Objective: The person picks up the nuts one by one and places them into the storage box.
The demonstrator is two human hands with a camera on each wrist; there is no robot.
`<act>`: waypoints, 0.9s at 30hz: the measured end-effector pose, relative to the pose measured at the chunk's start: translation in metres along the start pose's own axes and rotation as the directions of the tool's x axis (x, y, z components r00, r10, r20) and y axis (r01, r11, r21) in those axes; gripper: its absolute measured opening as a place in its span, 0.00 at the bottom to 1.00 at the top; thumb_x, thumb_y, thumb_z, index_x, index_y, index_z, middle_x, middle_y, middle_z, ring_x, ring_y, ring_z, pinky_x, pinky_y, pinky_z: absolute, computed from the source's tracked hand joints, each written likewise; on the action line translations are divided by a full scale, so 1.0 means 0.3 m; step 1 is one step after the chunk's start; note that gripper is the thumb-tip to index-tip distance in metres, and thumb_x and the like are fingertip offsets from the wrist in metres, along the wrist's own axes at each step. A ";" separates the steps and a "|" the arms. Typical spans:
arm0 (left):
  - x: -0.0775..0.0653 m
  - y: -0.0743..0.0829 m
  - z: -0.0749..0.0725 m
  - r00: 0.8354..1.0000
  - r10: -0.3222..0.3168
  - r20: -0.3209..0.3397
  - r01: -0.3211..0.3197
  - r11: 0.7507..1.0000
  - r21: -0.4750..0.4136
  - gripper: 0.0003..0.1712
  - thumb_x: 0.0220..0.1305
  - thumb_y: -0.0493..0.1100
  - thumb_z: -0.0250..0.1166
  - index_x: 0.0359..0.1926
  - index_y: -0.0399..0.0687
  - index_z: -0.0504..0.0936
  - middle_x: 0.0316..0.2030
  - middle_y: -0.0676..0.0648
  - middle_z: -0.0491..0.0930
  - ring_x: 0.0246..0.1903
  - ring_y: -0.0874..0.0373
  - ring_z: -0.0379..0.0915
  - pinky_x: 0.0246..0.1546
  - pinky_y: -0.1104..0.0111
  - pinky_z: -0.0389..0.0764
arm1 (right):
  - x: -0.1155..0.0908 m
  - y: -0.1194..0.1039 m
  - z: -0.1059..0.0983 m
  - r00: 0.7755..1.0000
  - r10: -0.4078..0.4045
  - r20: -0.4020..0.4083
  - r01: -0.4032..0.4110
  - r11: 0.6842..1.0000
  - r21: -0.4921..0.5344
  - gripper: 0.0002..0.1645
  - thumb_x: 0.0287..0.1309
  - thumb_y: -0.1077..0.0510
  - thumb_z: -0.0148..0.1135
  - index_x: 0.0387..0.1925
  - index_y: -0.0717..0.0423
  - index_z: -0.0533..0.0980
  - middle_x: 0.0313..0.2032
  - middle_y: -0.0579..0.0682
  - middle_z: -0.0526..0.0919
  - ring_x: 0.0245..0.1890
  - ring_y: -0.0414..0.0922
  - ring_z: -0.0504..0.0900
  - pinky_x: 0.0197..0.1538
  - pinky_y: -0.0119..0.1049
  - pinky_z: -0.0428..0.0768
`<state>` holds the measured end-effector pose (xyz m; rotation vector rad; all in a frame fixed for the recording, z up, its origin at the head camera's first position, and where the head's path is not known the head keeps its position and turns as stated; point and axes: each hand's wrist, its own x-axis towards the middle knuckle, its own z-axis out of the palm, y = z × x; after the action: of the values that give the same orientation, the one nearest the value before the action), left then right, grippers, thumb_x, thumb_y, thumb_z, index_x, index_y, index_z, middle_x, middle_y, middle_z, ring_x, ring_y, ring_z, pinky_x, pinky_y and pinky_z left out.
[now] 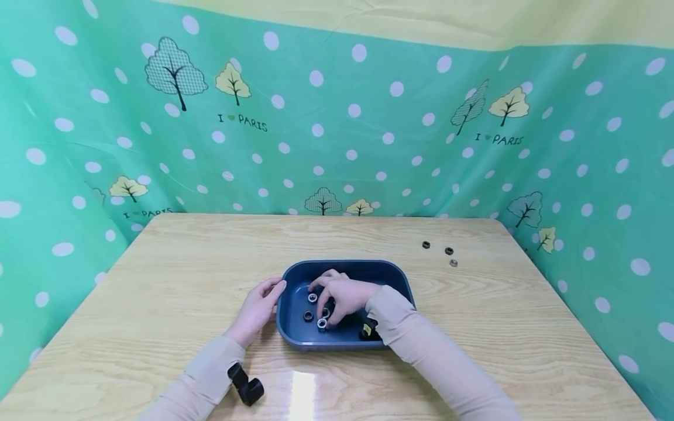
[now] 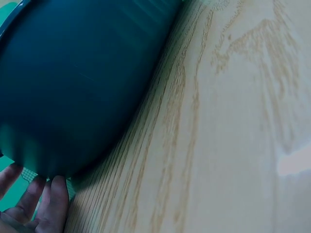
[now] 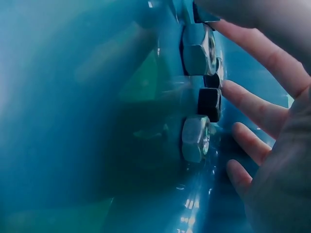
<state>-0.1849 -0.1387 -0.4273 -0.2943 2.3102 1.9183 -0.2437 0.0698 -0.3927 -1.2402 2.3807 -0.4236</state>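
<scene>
A dark blue plastic tub (image 1: pixel 344 345) stands on the table, with several metal hex nuts inside. My left hand (image 1: pixel 259 307) holds its left end, thumb at the rim and fingers (image 2: pixel 57 204) against the outer wall. My right hand (image 1: pixel 344 297) reaches down into the tub. In the right wrist view its thumb and index finger pinch a dark nut (image 3: pixel 204 14), partly hidden by the thumb. Close by lie a large silver nut (image 3: pixel 197 56), a black nut (image 1: pixel 308 316) and another silver nut (image 1: pixel 313 297). The other fingers are spread beside them.
Beyond the tub, at the table's back right, lie two dark nuts (image 1: pixel 426 244) (image 1: pixel 449 251) and a silver nut (image 1: pixel 454 263). A black wrist mount (image 1: pixel 246 386) sticks out from the left sleeve. Green dotted cloth (image 1: pixel 337 134) hangs along the back and sides.
</scene>
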 end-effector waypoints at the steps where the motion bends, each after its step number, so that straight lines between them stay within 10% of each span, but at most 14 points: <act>1: -0.001 -0.001 0.000 1.000 0.002 0.001 -0.002 1.000 0.001 0.27 0.71 0.53 0.51 0.62 0.40 0.69 0.56 0.36 0.74 0.48 0.52 0.76 0.36 0.67 0.84 | 0.001 -0.001 0.001 1.000 0.000 0.005 0.000 1.000 -0.005 0.08 0.42 0.57 0.74 0.27 0.40 0.85 0.64 0.46 0.68 0.65 0.48 0.54 0.65 0.50 0.56; 27: -0.007 -0.005 0.004 1.000 -0.005 -0.011 0.005 1.000 -0.010 0.28 0.71 0.54 0.50 0.63 0.40 0.68 0.58 0.35 0.73 0.49 0.50 0.75 0.40 0.65 0.84 | 0.012 -0.005 0.008 0.999 -0.032 0.011 0.032 0.999 -0.024 0.10 0.40 0.51 0.78 0.29 0.38 0.87 0.64 0.44 0.68 0.64 0.47 0.54 0.65 0.50 0.56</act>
<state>-0.1824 -0.1378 -0.4285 -0.3121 2.3055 1.9307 -0.2433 0.0658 -0.3951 -1.2902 2.3666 -0.3978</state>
